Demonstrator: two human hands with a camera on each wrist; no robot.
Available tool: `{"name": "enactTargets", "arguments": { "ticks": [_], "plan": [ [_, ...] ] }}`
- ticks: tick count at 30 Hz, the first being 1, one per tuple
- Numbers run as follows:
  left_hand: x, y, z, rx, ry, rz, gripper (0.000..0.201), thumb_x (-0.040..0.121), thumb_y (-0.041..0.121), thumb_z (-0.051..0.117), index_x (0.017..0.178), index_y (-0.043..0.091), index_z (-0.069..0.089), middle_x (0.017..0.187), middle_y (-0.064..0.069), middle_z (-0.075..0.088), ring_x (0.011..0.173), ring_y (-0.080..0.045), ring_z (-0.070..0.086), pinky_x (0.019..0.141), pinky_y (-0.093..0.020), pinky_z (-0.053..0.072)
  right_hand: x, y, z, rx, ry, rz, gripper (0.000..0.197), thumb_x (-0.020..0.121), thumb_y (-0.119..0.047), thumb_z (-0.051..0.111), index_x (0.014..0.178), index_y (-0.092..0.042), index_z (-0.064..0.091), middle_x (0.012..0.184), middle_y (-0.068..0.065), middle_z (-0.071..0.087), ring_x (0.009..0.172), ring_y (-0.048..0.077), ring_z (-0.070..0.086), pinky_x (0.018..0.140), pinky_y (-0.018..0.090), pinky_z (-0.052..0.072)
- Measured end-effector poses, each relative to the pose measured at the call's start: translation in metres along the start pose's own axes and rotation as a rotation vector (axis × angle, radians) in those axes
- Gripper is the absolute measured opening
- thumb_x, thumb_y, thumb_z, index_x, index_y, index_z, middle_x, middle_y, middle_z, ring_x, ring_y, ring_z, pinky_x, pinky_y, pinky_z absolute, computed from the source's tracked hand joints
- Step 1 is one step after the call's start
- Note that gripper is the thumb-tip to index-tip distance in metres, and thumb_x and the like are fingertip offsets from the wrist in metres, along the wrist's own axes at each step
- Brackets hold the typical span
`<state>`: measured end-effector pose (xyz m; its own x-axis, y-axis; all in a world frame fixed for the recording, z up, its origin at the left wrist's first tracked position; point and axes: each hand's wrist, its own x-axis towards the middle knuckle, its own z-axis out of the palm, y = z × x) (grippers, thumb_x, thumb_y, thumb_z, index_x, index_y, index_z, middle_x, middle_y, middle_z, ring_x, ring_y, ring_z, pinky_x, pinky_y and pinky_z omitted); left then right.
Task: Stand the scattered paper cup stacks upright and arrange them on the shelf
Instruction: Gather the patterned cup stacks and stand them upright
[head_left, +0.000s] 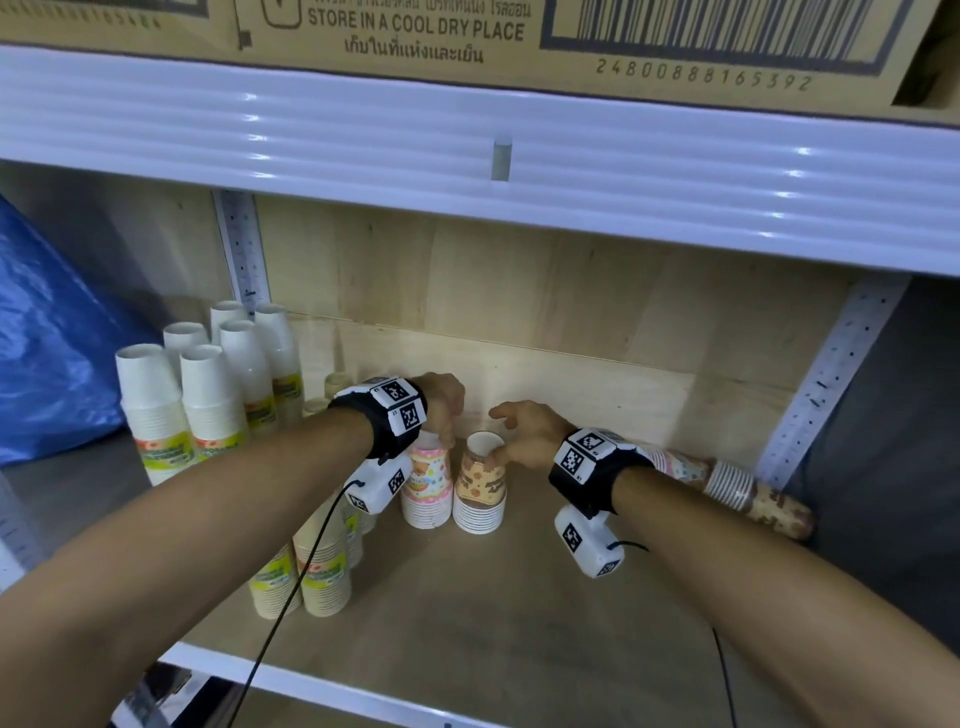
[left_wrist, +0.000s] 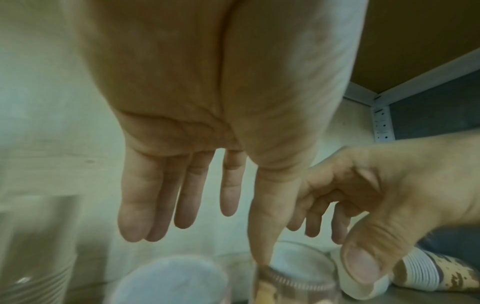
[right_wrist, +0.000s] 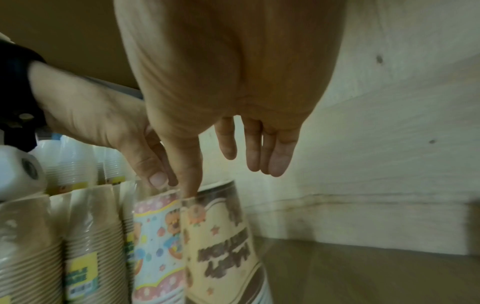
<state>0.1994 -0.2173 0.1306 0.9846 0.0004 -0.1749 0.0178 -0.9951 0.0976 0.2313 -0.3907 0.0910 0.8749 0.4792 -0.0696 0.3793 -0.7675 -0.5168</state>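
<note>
Bare shelf (head_left: 519, 597) board lies right of the brown cup stack (head_left: 480, 486). My right hand (head_left: 524, 434): fingers loosely spread, thumb touching its rim. My left hand (head_left: 444, 402): fingers relaxed, touching the pink cup stack (head_left: 427, 480).

A pale wooden shelf board (head_left: 519, 613) with a white metal front edge sits under a ribbed white metal shelf lip (head_left: 623, 171). Light plywood back panel (head_left: 519, 291) behind; perforated grey uprights (head_left: 831, 374) at the corners. A printed brown cardboard carton (head_left: 467, 36) rests above; crumpled blue plastic sheeting (head_left: 47, 338) lies left.
</note>
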Motion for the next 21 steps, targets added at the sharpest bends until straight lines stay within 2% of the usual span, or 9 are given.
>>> {"name": "enactTargets", "arguments": {
  "ticks": [1, 4, 7, 11, 15, 17, 19, 21],
  "plan": [
    [0.001, 0.004, -0.004, -0.013, 0.005, 0.003, 0.053, 0.079, 0.020, 0.078, 0.127, 0.013, 0.057, 0.128, -0.003, 0.053, 0.113, -0.024, 0.056, 0.086, -0.031, 0.048, -0.003, 0.004, -0.006, 0.002, 0.005, 0.011, 0.079, 0.071, -0.030, 0.083, 0.141, -0.024, 0.046, 0.132, 0.002, 0.053, 0.118, 0.021, 0.055, 0.087, 0.026, 0.041],
    [0.003, 0.022, -0.016, -0.075, 0.021, 0.038, 0.052, 0.077, 0.017, 0.077, 0.124, 0.019, 0.055, 0.127, 0.000, 0.052, 0.104, -0.020, 0.055, 0.078, -0.027, 0.047, -0.010, 0.021, -0.025, 0.007, 0.040, 0.056, 0.078, 0.071, -0.031, 0.083, 0.141, -0.025, 0.047, 0.134, 0.003, 0.053, 0.116, 0.021, 0.056, 0.090, 0.027, 0.043],
    [0.013, 0.046, -0.023, -0.085, 0.021, 0.098, 0.049, 0.081, 0.017, 0.076, 0.126, 0.018, 0.056, 0.126, 0.001, 0.047, 0.109, -0.022, 0.053, 0.080, -0.026, 0.044, -0.021, 0.044, -0.046, -0.002, 0.093, 0.122, 0.073, 0.073, -0.030, 0.081, 0.139, -0.025, 0.049, 0.133, 0.003, 0.054, 0.114, 0.020, 0.058, 0.091, 0.027, 0.045],
    [0.028, 0.085, -0.026, -0.123, 0.031, 0.217, 0.045, 0.083, 0.023, 0.077, 0.123, 0.021, 0.056, 0.125, 0.000, 0.050, 0.099, -0.018, 0.050, 0.082, -0.028, 0.043, -0.038, 0.089, -0.073, -0.006, 0.147, 0.236, 0.069, 0.076, -0.028, 0.079, 0.138, -0.025, 0.048, 0.135, 0.003, 0.052, 0.117, 0.020, 0.055, 0.092, 0.027, 0.044],
    [0.041, 0.126, -0.021, -0.172, 0.022, 0.332, 0.047, 0.083, 0.022, 0.076, 0.125, 0.021, 0.056, 0.127, 0.000, 0.051, 0.110, -0.021, 0.055, 0.093, -0.034, 0.047, -0.057, 0.142, -0.090, 0.044, 0.224, 0.379, 0.069, 0.075, -0.021, 0.080, 0.137, -0.020, 0.049, 0.138, 0.007, 0.049, 0.120, 0.023, 0.054, 0.095, 0.033, 0.049],
    [0.049, 0.146, -0.016, -0.182, 0.008, 0.382, 0.050, 0.083, 0.023, 0.077, 0.127, 0.022, 0.054, 0.128, -0.001, 0.052, 0.112, -0.021, 0.056, 0.094, -0.035, 0.048, -0.066, 0.167, -0.095, 0.036, 0.255, 0.442, 0.072, 0.074, -0.019, 0.080, 0.139, -0.017, 0.048, 0.140, 0.009, 0.048, 0.123, 0.025, 0.052, 0.099, 0.034, 0.048],
    [0.058, 0.165, -0.009, -0.180, -0.009, 0.425, 0.053, 0.083, 0.024, 0.077, 0.130, 0.023, 0.053, 0.130, -0.002, 0.052, 0.113, -0.021, 0.055, 0.094, -0.033, 0.048, -0.077, 0.188, -0.098, -0.018, 0.269, 0.494, 0.076, 0.070, -0.026, 0.082, 0.139, -0.016, 0.049, 0.140, 0.008, 0.050, 0.125, 0.026, 0.052, 0.102, 0.033, 0.046],
    [0.069, 0.183, 0.001, -0.180, -0.022, 0.460, 0.056, 0.082, 0.023, 0.077, 0.132, 0.023, 0.051, 0.133, -0.002, 0.052, 0.115, -0.021, 0.054, 0.094, -0.032, 0.047, -0.085, 0.208, -0.099, -0.081, 0.283, 0.530, 0.073, 0.068, -0.031, 0.081, 0.134, -0.018, 0.053, 0.133, 0.005, 0.056, 0.120, 0.026, 0.055, 0.099, 0.033, 0.047]
  ]
}}
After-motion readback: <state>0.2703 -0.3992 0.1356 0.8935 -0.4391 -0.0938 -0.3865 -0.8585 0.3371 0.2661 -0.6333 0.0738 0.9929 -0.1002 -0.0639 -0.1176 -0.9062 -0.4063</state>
